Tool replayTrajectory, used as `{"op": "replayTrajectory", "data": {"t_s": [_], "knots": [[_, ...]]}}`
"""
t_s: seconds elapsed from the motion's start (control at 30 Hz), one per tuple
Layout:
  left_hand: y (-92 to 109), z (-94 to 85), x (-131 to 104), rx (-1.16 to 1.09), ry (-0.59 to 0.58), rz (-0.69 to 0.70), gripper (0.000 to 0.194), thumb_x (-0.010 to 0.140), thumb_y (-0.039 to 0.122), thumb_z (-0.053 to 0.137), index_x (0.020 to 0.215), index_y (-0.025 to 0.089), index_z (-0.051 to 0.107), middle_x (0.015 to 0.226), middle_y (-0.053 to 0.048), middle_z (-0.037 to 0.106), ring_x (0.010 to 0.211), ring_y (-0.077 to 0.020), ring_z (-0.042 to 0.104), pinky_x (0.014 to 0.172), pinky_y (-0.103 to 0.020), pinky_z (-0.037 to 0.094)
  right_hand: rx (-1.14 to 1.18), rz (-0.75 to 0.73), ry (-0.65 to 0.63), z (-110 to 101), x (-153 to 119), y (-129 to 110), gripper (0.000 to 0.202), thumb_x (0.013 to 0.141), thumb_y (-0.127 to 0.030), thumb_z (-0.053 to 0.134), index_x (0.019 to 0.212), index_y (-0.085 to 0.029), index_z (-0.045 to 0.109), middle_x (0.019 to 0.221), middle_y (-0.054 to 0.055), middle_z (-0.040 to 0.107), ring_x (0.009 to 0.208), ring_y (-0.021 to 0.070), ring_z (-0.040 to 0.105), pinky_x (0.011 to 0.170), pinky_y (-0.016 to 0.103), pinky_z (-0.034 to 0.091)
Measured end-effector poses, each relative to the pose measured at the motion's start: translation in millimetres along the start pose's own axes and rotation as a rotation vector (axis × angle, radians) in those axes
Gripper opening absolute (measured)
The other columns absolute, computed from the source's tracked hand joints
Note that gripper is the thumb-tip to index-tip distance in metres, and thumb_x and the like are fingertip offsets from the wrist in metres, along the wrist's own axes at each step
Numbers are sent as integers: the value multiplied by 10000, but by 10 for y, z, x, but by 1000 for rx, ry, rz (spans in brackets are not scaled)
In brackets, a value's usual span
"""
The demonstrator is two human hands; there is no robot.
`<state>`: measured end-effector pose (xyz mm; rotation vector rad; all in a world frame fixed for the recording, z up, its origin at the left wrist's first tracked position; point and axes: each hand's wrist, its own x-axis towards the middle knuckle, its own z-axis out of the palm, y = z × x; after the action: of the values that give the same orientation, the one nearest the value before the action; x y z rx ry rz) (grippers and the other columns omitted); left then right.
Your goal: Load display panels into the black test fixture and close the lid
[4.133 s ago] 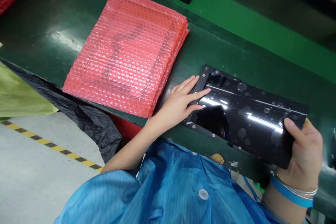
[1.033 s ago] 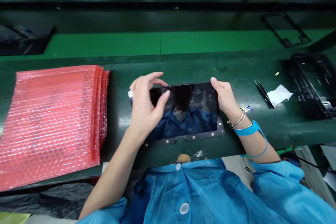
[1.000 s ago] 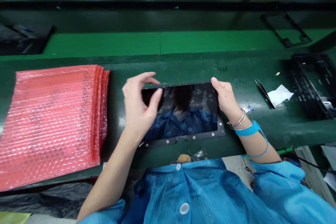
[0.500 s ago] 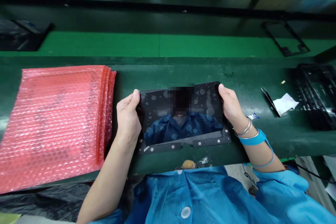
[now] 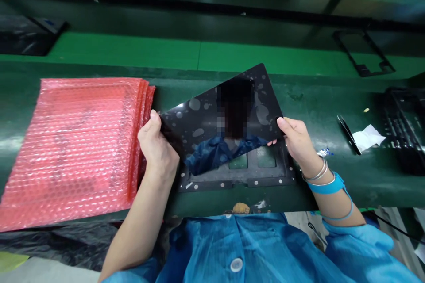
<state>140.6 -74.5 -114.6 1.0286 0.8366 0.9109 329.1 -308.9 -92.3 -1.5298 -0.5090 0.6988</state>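
A glossy black screen panel with pale blotches on its face is held tilted between both hands, its right end farther from me. My left hand grips its left end, thumb on top and fingers hidden beneath. On the lower right corner, my right hand is closed with the thumb over the face; fingertips peep out below the edge. Under the panel, a black frame fixture with round metal studs and cut-out windows lies on the green bench. The panel covers the fixture's far part.
A stack of pink bubble-wrap pouches lies left. Black tweezers and white paper are to the right, near dark trays. A thin black frame and a dark panel rest at the back.
The screen panel has risen off the frame fixture and turned, its right end swinging away from me. More of the fixture shows, windows included. My left hand has shifted left.
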Motion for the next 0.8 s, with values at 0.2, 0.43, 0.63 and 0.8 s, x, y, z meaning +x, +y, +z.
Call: {"op": "replayTrajectory", "data": {"t_s": [0.2, 0.43, 0.63, 0.8], "knots": [[146, 272, -154, -99, -84, -76, 438, 609, 502, 887, 804, 156, 704, 751, -5, 706, 684, -139, 655, 635, -224, 541, 77, 9, 118, -98, 44, 37, 530, 735, -690, 717, 573, -196, 616, 475, 7, 576, 408, 126, 520, 399, 259, 428], [199, 315, -354, 83, -548, -304, 351, 673, 362, 869, 873, 125, 703, 755, -49, 717, 649, -186, 708, 566, -234, 539, 94, -34, 255, -287, 151, 103, 504, 761, -670, 716, 630, -194, 613, 514, 2, 576, 428, 121, 530, 380, 250, 420], [159, 348, -396, 37, -481, -253, 337, 683, 345, 866, 867, 123, 691, 764, -52, 718, 649, -203, 725, 594, -256, 568, 107, -6, 195, -327, 164, 33, 479, 733, -661, 742, 726, -191, 649, 602, 21, 639, 496, 144, 605, 397, 247, 425], [115, 334, -402, 64, -459, -216, 327, 683, 364, 855, 803, 124, 668, 645, -45, 679, 504, -163, 639, 515, -267, 536, 84, -10, 186, -331, 152, 35, 420, 696, -588, 798, 751, -210, 623, 624, 5, 642, 504, 158, 639, 403, 255, 436]]}}
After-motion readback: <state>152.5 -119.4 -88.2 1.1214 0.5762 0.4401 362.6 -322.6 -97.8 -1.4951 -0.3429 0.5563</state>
